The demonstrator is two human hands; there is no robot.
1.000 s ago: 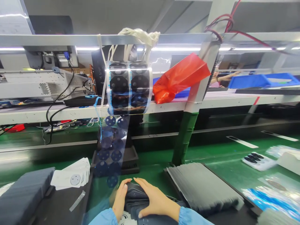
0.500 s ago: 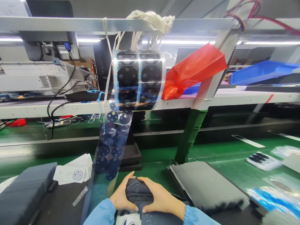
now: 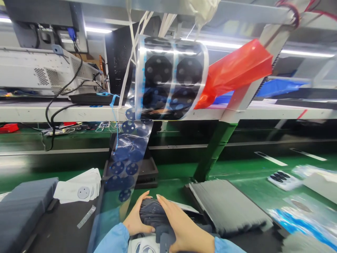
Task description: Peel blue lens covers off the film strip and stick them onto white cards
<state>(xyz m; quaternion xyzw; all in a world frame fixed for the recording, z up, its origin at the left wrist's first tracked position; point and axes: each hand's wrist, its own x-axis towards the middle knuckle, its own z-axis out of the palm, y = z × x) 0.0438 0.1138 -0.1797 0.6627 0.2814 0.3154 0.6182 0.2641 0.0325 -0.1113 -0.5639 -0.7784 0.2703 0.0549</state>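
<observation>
I see the left hand [image 3: 135, 221] and right hand [image 3: 181, 228] w/ fingers clasped round a stack of dark flat parts [image 3: 154, 214] at 6 o'clock on the surface [image 3: 63, 228]. Step: squaring the stack, I judge. Next needs even grip; film strip [image 3: 126, 168] hangs at 11 o'clock.

Single head-worn camera, looking forward and down across the green bench [image 3: 237, 175] — hands close at bottom edge, shelf rail [image 3: 52, 113] farther off.
</observation>
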